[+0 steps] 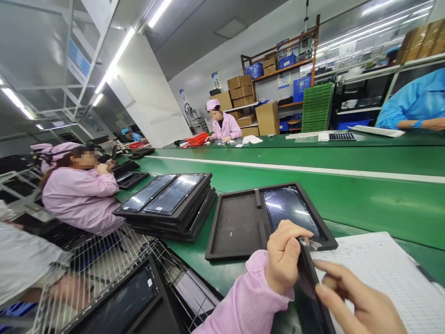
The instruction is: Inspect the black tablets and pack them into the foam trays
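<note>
A black tablet [308, 287] is held nearly edge-on at the lower right, its screen face dark and glossy. My left hand [284, 257] is closed around its upper end, thumb pressed against the edge. At the near side edge, the thumb and forefinger of my right hand [358, 299] pinch the tablet. A small piece of clear film [314, 244] shows by the upper end. Behind my hands lies a black foam tray [239, 222]; its right compartment holds another tablet [290, 208], and its left one shows bare foam.
Stacked trays with tablets [170, 199] stand left of centre. A wire rack [104, 250] at lower left carries another tray [163, 301]. Ruled paper [389, 273] lies at right. Co-workers in pink [81, 195] and blue [413, 102] sit around the green bench [347, 160].
</note>
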{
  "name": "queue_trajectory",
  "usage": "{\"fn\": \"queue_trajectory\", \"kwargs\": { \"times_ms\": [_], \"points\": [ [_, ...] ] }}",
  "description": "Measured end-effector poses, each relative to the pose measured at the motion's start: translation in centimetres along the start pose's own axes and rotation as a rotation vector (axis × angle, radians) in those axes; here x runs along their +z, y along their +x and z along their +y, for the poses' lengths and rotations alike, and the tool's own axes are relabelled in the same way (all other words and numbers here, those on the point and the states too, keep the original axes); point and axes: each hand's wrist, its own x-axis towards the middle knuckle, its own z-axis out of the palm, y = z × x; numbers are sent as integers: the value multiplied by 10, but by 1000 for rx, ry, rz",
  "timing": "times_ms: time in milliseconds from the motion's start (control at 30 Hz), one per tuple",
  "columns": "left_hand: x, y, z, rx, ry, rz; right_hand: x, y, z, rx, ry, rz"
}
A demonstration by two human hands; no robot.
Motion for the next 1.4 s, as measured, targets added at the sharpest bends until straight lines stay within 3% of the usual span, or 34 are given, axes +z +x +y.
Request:
{"fn": "queue_trajectory", "kwargs": {
  "times_ms": [267,433,700,900,1133,1400],
  "points": [
    [11,-15,-5,-202,51,29,-38,50,-14,129,-16,-81],
    [11,-13,5,-176,132,-17,-45,52,-18,220,50,-153],
    [11,-8,17,-107,239,-23,-53,58,-32,177,-43,-210],
    [10,-8,25,-74,351,-34,-53,61,-35,233,-76,-253],
    [11,-11,29,-144,367,-66,-52,63,-35,308,-58,-324],
    [10,-13,30,-152,395,-53,-52,60,-34,256,-67,-339]
  ]
}}
